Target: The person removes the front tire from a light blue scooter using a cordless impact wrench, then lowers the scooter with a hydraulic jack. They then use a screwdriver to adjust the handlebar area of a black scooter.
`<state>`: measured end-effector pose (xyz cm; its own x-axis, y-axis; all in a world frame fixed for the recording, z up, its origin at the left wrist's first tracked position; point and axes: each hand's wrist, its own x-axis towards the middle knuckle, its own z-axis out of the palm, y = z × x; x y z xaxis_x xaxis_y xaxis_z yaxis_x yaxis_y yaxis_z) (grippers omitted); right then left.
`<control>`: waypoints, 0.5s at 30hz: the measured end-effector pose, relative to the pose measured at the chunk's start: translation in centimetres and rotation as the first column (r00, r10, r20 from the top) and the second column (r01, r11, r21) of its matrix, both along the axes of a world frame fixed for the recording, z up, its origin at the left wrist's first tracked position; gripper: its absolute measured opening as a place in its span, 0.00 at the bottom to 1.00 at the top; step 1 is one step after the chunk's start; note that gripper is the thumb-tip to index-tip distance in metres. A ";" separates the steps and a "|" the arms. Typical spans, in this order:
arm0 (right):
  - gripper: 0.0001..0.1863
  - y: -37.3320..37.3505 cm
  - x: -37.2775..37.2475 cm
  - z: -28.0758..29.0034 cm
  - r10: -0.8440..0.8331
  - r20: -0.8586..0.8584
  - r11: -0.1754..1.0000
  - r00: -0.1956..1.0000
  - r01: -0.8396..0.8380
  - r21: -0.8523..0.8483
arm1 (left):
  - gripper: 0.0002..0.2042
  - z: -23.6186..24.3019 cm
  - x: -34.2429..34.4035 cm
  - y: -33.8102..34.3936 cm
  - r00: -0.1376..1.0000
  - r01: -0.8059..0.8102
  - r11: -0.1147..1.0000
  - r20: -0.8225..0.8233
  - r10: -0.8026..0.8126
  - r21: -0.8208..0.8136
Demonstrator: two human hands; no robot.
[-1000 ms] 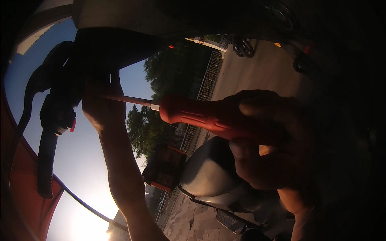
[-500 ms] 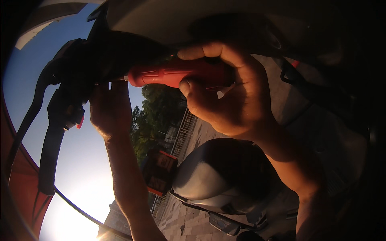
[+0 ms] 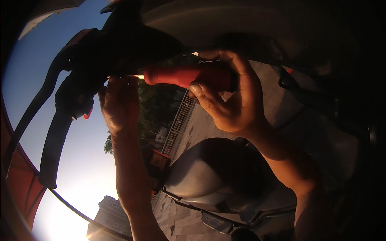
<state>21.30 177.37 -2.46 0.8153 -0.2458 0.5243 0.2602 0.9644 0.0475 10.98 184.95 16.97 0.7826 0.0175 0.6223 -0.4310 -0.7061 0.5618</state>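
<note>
My right hand (image 3: 235,100) grips the red handle (image 3: 177,76) of a screwdriver, held sideways with its metal shank (image 3: 140,76) pointing left beneath the dark handlebar housing (image 3: 120,44). Close to that shank my left hand (image 3: 120,104) reaches up, fingers bent against the underside of the housing; what they hold, if anything, is hidden in shadow. Just left of it are the switch block (image 3: 74,96) with a small red switch (image 3: 88,113), a black lever (image 3: 44,96) and the rubber grip (image 3: 52,156).
Behind my arms lie a rounded grey-and-black scooter body (image 3: 201,168), a dark box with orange trim (image 3: 159,164), railing (image 3: 177,124) and paving (image 3: 189,227). A red canopy (image 3: 22,188) is at the left, a dark panel (image 3: 241,20) along the top.
My right hand and the screwdriver have risen and levelled out, the handle now close beside my left fingers. My left hand sits slightly further right, the view having shifted a little.
</note>
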 end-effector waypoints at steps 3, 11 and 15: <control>0.14 0.1 -0.2 -0.6 0.207 0.028 0.967 0.978 -0.201 -0.156 | 0.19 -0.2 -0.3 -0.3 1.000 -0.015 0.999 0.019 0.016 -0.032; 0.14 0.2 0.1 -0.7 -0.263 0.081 0.965 0.962 0.264 -0.004 | 0.19 -1.0 -1.1 -1.0 1.000 0.003 0.999 0.019 -0.004 0.038; 0.13 -0.4 -1.1 -0.7 0.221 0.032 0.974 0.975 -0.219 -0.052 | 0.19 -1.2 -1.4 -1.0 0.999 0.046 0.998 0.015 -0.046 0.035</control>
